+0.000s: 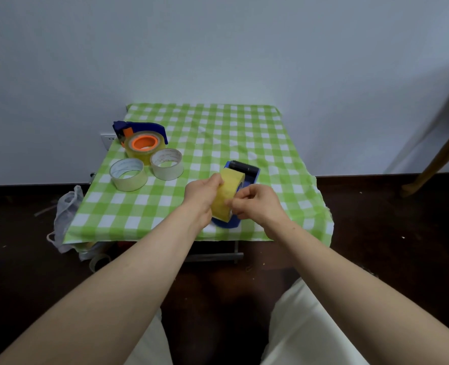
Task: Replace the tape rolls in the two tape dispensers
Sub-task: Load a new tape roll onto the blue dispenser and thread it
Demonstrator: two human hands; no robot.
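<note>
A yellowish tape roll (227, 192) stands on edge in a blue tape dispenser (244, 171) near the table's front middle. My left hand (202, 196) grips the roll's left side. My right hand (255, 204) pinches at the roll's near right edge with fingertips together. The dispenser's black roller and toothed blade point away from me; its lower body is mostly hidden by my hands. A second blue dispenser (139, 131) lies at the back left, with a yellowish roll on an orange hub (144, 143). Two nearly used-up pale rolls (128, 174) (167, 164) lie flat in front of it.
The small table wears a green and white checked cloth (244, 133) and stands against a pale wall. A white plastic bag (65, 214) hangs off the left front corner. A wooden pole (439, 159) leans at the far right over dark floor.
</note>
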